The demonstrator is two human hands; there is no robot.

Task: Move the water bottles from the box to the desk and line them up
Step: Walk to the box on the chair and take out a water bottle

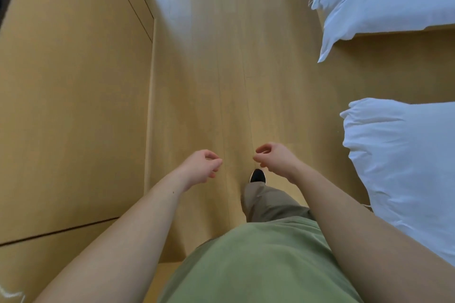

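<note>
Hands (200, 167) (273, 158) loosely curled, empty; shoe (257, 176) partly hidden, prob. mid-step.

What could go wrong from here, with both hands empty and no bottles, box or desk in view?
Both the left hand and right hand hang loosely curled and empty over the floor, so no bottle is being moved. The white bedding drapes close on the right; the shoe stepping forward might catch it. The wooden panel on the left narrows the path.

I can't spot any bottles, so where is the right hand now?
In the head view the right hand hangs empty and loosely curled over the wooden floor, just right of centre, above the black shoe and beside the left hand.
</note>
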